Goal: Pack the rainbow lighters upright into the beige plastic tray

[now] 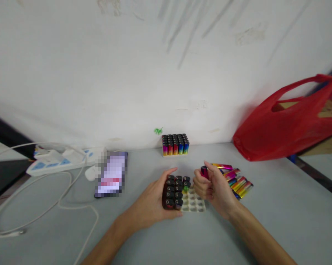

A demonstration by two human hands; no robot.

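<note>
A pale tray (pixel 193 203) with round-cornered slots lies in front of me, its left columns filled with upright black-topped lighters (pixel 170 188). My left hand (pixel 151 200) wraps round the left side of the tray, thumb and fingers at its far and near edges. Above the tray's right side, my right hand (pixel 214 187) is closed on a magenta lighter (pixel 204 172), its dark end up. Several slots at the right are bare. Just beyond my right hand, loose shiny lighters (pixel 241 187) in pink, gold and blue lie in a pile.
Against the wall stands a full block of colourful lighters (pixel 175 145). At the left are a phone (pixel 112 175), a white power strip (pixel 63 160) and looping white cables (pixel 61 207). A red bag (pixel 282 125) rests at the back right.
</note>
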